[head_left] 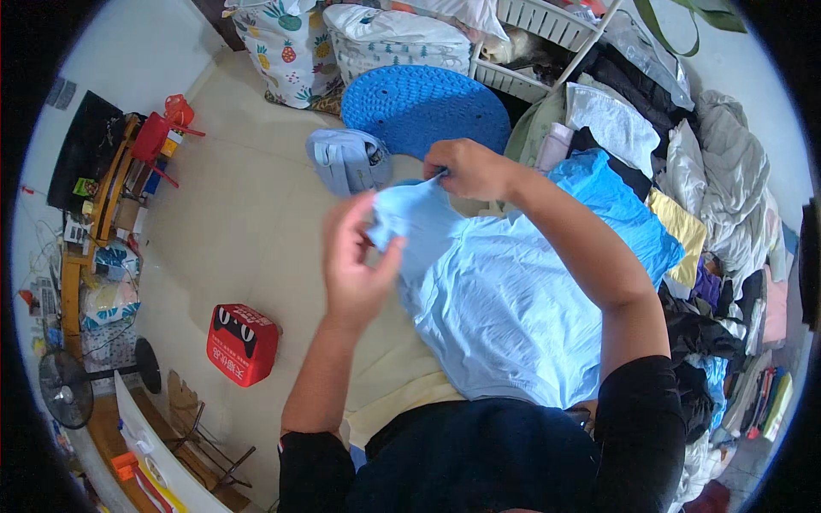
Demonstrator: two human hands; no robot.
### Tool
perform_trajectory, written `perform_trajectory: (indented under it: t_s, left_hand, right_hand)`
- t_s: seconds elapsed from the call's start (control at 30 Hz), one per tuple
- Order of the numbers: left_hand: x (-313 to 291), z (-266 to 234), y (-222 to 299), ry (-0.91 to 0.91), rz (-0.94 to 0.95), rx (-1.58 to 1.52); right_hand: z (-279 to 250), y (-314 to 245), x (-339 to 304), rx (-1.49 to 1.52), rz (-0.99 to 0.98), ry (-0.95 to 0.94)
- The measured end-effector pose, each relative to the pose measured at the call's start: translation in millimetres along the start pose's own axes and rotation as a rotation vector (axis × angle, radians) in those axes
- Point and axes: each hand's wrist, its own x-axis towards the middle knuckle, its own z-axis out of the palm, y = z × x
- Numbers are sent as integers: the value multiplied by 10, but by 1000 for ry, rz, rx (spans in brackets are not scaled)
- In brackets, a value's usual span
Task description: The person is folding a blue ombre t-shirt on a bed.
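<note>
A large light blue garment (pixel 513 299), wrinkled and shirt-like, is spread in front of my body. A raised piece of light blue cloth (pixel 419 218) hangs between my hands; it looks joined to the garment, though the overlap hides the join. My right hand (pixel 466 171) pinches the top corner of this piece, where a small dark spot shows at the fingertips. On the other side, my left hand (pixel 355 256) is curled round its left edge, thumb in front, fingers slightly blurred.
A grey-blue bag (pixel 349 161) and a blue oval mat (pixel 428 107) stand beyond my hands. To the right are a bright blue cloth (pixel 616 214) and heaped clothes (pixel 701 333). A red box-shaped stool (pixel 243 344) sits on the floor at left, near a black fan (pixel 65 389).
</note>
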Motion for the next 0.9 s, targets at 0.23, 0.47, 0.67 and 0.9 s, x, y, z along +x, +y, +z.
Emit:
perform_trajectory:
  t_s: [0.23, 0.47, 0.67, 0.9]
  left_hand:
    - [-1353, 1040, 482, -821, 221, -98]
    - [-1628, 1029, 278, -1025, 141, -208]
    - [-1530, 274, -191, -414, -230, 466]
    - [-1912, 318, -598, -259, -846, -104]
  right_hand:
    - [-41, -274, -1674, 143, 273, 142]
    - [1068, -544, -3214, 1073, 1046, 742]
    - [1339, -839, -3227, 1490, 1181, 798]
    - [1258, -794, -3030, 1122, 1185, 458]
